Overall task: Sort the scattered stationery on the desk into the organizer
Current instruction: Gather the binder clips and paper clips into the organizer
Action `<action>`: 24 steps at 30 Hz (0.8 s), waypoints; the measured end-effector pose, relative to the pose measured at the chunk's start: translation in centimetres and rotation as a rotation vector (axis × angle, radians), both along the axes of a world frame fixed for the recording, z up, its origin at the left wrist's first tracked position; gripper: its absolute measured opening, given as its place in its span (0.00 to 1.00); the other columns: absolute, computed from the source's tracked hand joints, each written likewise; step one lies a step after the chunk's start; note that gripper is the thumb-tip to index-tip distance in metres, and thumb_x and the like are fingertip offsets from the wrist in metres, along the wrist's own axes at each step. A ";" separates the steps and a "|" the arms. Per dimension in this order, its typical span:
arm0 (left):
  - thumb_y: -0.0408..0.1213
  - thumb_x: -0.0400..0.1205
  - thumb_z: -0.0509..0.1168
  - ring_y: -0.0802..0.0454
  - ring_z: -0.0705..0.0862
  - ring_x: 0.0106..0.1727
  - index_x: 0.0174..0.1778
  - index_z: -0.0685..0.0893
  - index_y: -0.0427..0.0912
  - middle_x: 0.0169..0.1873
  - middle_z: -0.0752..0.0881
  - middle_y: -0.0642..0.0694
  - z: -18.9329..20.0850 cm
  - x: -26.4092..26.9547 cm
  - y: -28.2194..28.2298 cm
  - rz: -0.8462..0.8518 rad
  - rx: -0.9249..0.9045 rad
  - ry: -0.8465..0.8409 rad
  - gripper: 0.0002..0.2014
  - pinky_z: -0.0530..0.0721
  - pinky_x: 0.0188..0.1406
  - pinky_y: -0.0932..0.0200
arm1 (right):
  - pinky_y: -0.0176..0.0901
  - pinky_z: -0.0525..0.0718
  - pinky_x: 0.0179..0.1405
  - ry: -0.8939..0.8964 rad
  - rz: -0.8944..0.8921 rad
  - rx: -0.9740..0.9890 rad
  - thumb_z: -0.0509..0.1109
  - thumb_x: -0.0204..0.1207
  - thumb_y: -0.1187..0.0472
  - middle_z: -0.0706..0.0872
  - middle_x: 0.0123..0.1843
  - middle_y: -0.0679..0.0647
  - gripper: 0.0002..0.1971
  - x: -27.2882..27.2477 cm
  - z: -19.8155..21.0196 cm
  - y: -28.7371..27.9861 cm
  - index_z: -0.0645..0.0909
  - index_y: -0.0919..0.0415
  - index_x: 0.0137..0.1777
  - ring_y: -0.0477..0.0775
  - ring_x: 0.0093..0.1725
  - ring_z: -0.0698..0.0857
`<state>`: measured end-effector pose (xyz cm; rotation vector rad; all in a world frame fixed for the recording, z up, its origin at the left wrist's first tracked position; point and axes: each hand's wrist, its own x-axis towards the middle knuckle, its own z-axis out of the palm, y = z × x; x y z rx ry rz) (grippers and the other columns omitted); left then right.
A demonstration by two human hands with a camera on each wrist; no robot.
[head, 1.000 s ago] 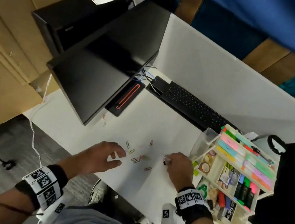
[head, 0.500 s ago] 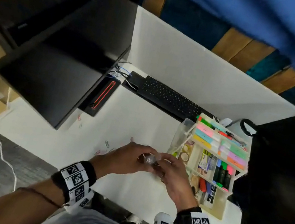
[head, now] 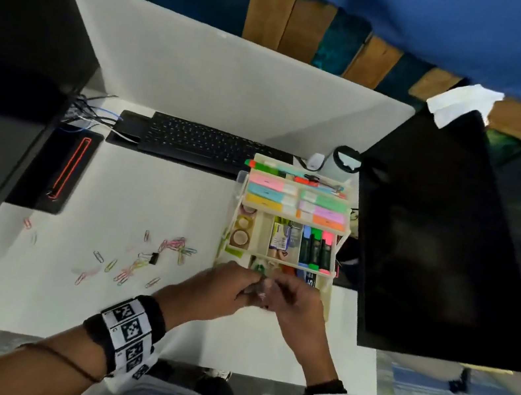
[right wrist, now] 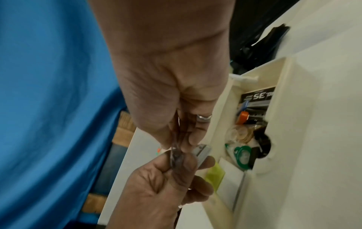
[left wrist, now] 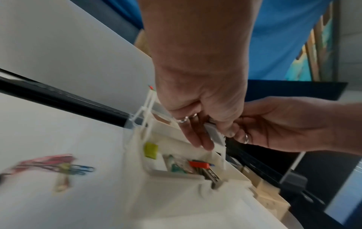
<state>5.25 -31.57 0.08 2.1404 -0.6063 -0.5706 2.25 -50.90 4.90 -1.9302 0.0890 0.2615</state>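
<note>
Both hands meet just above the front compartment of the cream tiered organizer [head: 289,264]. My left hand [head: 246,287] and right hand [head: 272,290] each pinch a small clear-grey plastic case [left wrist: 214,134], also seen in the right wrist view as the case [right wrist: 202,151]. The left hand [left wrist: 207,139] holds it from above and the right hand [left wrist: 240,136] takes its other end. Several coloured paper clips [head: 174,246] and a black binder clip [head: 153,258] lie scattered on the white desk to the left. What the case contains cannot be made out.
The organizer's tiers hold sticky notes [head: 297,200], tape rolls [head: 241,228] and highlighters [head: 315,245]. A keyboard [head: 205,144] lies behind, a dark monitor [head: 5,117] stands at the left and a black screen [head: 445,247] at the right. The desk edge runs close to my body.
The hands left the paper clips; the right hand picked up the small case, the left joined it, and both carried it right to the organizer's front. The view swung right.
</note>
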 end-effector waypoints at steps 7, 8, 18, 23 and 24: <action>0.49 0.84 0.71 0.48 0.84 0.61 0.70 0.81 0.50 0.61 0.85 0.49 -1.1 0.2 -3.6 -0.112 0.262 -0.045 0.19 0.84 0.59 0.50 | 0.54 0.93 0.46 0.088 -0.260 -0.290 0.75 0.81 0.68 0.93 0.36 0.44 0.11 0.9 -3.3 -9.3 0.93 0.53 0.41 0.50 0.38 0.92; 0.47 0.86 0.69 0.48 0.83 0.61 0.70 0.81 0.49 0.61 0.85 0.48 -1.3 0.0 -3.7 -0.118 0.280 -0.040 0.17 0.82 0.58 0.52 | 0.55 0.94 0.45 0.132 -0.246 -0.323 0.75 0.81 0.68 0.92 0.34 0.44 0.13 1.2 -3.7 -10.0 0.92 0.53 0.38 0.47 0.35 0.91; 0.38 0.89 0.63 0.48 0.85 0.61 0.67 0.86 0.46 0.60 0.87 0.48 -2.2 -0.5 -3.1 -0.032 0.284 -0.042 0.13 0.84 0.64 0.48 | 0.36 0.79 0.23 0.311 -0.082 -0.566 0.74 0.72 0.66 0.84 0.20 0.51 0.14 3.4 -7.7 -8.6 0.88 0.62 0.24 0.48 0.21 0.84; 0.37 0.89 0.62 0.50 0.83 0.64 0.71 0.85 0.46 0.64 0.86 0.49 -2.5 -1.0 -2.6 0.022 0.198 -0.058 0.15 0.83 0.67 0.52 | 0.43 0.86 0.39 0.371 0.005 -0.671 0.76 0.74 0.58 0.93 0.38 0.50 0.05 4.1 -7.9 -8.3 0.94 0.53 0.40 0.58 0.42 0.91; 0.37 0.88 0.63 0.51 0.83 0.64 0.71 0.85 0.47 0.64 0.85 0.51 -2.4 -1.1 -2.3 0.035 0.171 -0.063 0.15 0.84 0.66 0.53 | 0.42 0.84 0.41 0.398 0.029 -0.696 0.76 0.75 0.58 0.93 0.41 0.50 0.05 4.1 -7.7 -8.3 0.94 0.51 0.42 0.58 0.45 0.91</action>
